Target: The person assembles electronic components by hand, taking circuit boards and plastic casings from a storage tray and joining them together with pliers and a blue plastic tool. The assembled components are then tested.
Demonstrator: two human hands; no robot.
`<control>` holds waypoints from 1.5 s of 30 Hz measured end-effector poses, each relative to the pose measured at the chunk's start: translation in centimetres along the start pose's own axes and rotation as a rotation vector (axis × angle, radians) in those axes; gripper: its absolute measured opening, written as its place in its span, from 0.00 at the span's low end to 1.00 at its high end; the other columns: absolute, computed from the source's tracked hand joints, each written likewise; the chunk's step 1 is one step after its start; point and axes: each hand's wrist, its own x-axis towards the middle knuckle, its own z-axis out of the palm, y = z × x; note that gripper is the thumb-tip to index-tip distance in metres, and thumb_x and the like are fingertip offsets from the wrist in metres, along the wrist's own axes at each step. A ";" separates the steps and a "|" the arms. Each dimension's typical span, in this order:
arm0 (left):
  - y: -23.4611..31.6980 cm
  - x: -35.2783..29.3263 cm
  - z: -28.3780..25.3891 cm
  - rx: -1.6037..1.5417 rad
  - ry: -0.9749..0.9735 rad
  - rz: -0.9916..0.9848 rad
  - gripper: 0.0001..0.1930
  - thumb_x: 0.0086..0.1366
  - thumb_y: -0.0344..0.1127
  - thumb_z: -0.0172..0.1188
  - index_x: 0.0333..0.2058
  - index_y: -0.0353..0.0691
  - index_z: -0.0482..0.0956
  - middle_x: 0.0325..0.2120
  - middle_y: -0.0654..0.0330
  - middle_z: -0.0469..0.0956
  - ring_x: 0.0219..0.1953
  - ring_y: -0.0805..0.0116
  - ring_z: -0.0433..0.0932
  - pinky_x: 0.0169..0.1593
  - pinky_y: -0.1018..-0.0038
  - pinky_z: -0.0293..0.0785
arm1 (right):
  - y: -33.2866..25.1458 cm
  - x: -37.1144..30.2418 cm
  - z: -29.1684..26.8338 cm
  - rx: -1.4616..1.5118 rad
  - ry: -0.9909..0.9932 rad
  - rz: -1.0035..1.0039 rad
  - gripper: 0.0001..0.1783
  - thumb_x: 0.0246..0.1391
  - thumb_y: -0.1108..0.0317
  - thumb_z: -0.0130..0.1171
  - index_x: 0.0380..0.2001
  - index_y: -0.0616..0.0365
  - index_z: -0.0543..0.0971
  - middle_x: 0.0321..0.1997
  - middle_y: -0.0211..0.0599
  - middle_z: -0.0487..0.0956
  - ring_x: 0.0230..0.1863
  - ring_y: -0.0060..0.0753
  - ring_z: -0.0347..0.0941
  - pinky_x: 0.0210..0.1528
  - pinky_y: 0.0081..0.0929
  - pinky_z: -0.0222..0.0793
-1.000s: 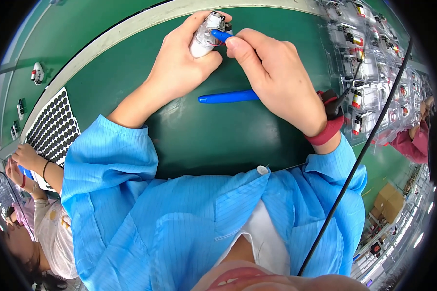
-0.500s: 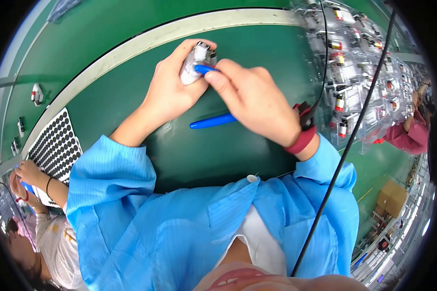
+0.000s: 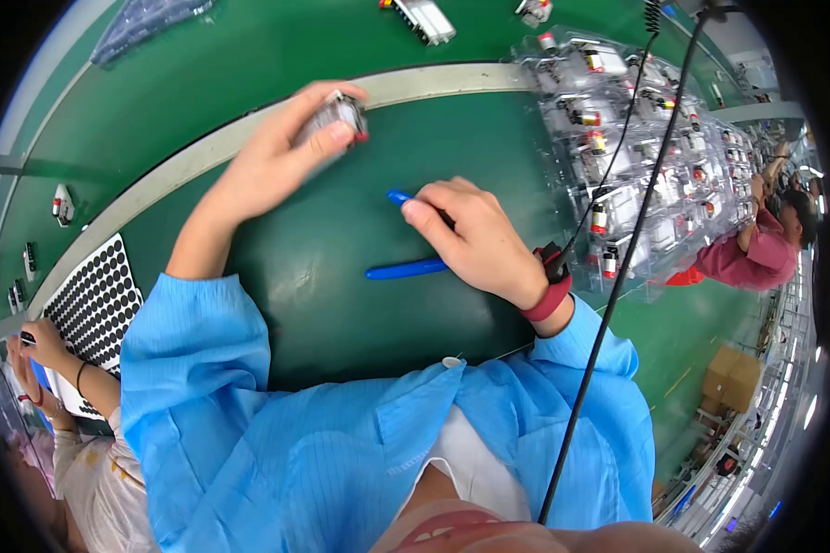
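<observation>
My left hand (image 3: 277, 152) is closed around a small white and grey device (image 3: 339, 112) with a red bit at its edge, held over the far part of the green table. The device is slightly smeared, and the palm covers part of it. To its right and nearer me, my right hand (image 3: 475, 226) is closed, thumb against the index finger, on a slim blue tool (image 3: 398, 197) whose tip pokes out. A longer blue rod (image 3: 406, 269) with a rounded end emerges from under the same hand. Whether both blue pieces are one tool, I cannot tell.
Clear plastic trays (image 3: 609, 157) of white devices are stacked at the right. A sheet of black round stickers (image 3: 97, 295) lies left, by a co-worker's hands (image 3: 51, 346). A pale rail (image 3: 433, 77) borders the table; devices (image 3: 424, 18) lie beyond it. A black cable (image 3: 618, 323) crosses the view.
My left hand has carried the device away, up and to the left. My right hand has drawn back toward me, its blue tip now apart from the device. The view has shifted slightly.
</observation>
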 end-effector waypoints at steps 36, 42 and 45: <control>-2.4 10.8 2.5 0.782 0.380 0.510 0.17 0.48 0.23 0.68 0.39 0.41 0.77 0.47 0.57 0.68 0.40 0.66 0.75 0.43 0.71 0.75 | 4.8 2.2 0.1 0.009 0.162 -0.382 0.07 0.52 0.68 0.58 0.26 0.60 0.75 0.26 0.37 0.73 0.32 0.41 0.67 0.37 0.35 0.66; -3.2 7.9 3.4 0.804 0.275 0.497 0.20 0.45 0.22 0.67 0.39 0.43 0.77 0.51 0.56 0.64 0.42 0.61 0.74 0.46 0.71 0.74 | 4.7 2.6 0.2 -0.061 0.193 -0.391 0.08 0.51 0.68 0.57 0.22 0.60 0.77 0.25 0.39 0.74 0.32 0.43 0.69 0.39 0.36 0.67; -2.5 7.9 3.5 0.770 0.267 0.467 0.23 0.47 0.24 0.67 0.44 0.36 0.72 0.48 0.48 0.63 0.41 0.59 0.73 0.44 0.72 0.74 | 4.6 2.7 0.3 -0.068 0.198 -0.384 0.08 0.51 0.68 0.57 0.23 0.60 0.77 0.25 0.38 0.74 0.32 0.43 0.69 0.39 0.36 0.67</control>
